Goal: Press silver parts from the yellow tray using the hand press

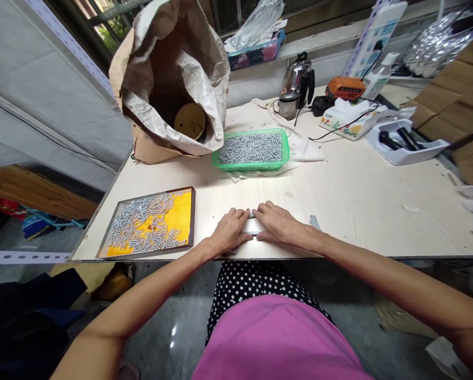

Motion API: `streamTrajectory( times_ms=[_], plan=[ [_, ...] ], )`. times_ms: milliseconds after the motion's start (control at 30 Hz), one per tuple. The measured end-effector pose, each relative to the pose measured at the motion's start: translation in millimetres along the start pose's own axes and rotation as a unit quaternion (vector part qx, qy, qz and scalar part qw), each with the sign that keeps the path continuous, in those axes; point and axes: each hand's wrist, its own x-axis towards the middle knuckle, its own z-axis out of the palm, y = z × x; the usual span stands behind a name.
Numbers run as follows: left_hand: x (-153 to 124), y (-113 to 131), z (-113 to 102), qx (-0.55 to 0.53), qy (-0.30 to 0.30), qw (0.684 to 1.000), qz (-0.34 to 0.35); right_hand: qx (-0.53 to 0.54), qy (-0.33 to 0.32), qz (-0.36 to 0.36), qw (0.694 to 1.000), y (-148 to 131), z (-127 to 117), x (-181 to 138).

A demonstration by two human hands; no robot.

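Near the front edge of the table, a flat silvery rectangular piece lies between my hands. My left hand grips its left end, thumb toward me and fingers on the far side. At its right end my right hand holds on the same way. Both hands cover much of the piece, so its full shape is hidden. Left of my hands, a shallow tray with a yellow lining holds many small metal pins. Farther back stands a green plastic basket filled with similar pins.
A large open woven sack stands at the back left with a round container inside. A metal pot, a steel cup, an orange battery pack, a tissue pack and a white tray occupy the back right.
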Motion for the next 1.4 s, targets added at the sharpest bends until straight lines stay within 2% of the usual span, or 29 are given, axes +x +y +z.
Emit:
streamTrajectory(
  times_ms=[400,500,600,700,767,867,967,1067,1133,1200,1267,1400],
  plan=[
    [12.4,3.6,0.7,-0.041,0.026,0.997,-0.062,-0.019,0.007,-0.021,1.0,4.9,12.4,14.0],
    [11.5,3.7,1.5,-0.025,0.034,0.996,-0.073,-0.012,0.036,-0.032,0.999,11.8,14.8,14.7],
    [3.2,10.0,10.4,-0.007,0.075,0.992,-0.098,0.022,0.058,-0.067,0.996,27.5,14.0,18.2],
    [-9.6,25.9,29.0,-0.021,0.134,0.987,-0.081,0.063,0.032,-0.092,0.993,46.0,10.9,27.5],
    [-17.0,39.4,42.0,-0.042,0.155,0.986,-0.047,0.069,0.024,-0.072,0.995,54.0,9.4,35.6],
    [-23.5,56.5,53.8,-0.08,0.151,0.985,-0.008,0.03,0.034,-0.037,0.998,56.5,9.3,48.9],
    [-25.7,64.2,53.9,-0.113,0.142,0.983,0.0,-0.025,0.047,-0.013,0.998,50.6,6.9,63.1],
    [-26.0,64.4,49.4,-0.131,0.138,0.982,-0.001,-0.072,0.069,0.019,0.995,33.5,-0.9,73.5],
    [-25.8,63.2,48.5,-0.142,0.138,0.98,0.004,-0.09,0.069,-0.022,0.993,13.1,-5.8,75.0],
    [-26.0,62.4,51.1,-0.157,0.129,0.979,0.006,-0.087,0.044,-0.13,0.987,-12.3,-6.6,72.6],
    [-26.9,61.8,56.4,-0.175,0.113,0.978,0.002,-0.082,0.009,-0.243,0.966,-36.4,-1.5,68.8],
    [-30.2,59.3,66.6,-0.187,0.107,0.977,0.006,-0.121,0.008,-0.339,0.933,-64.6,21.4,68.9]
  ],
)
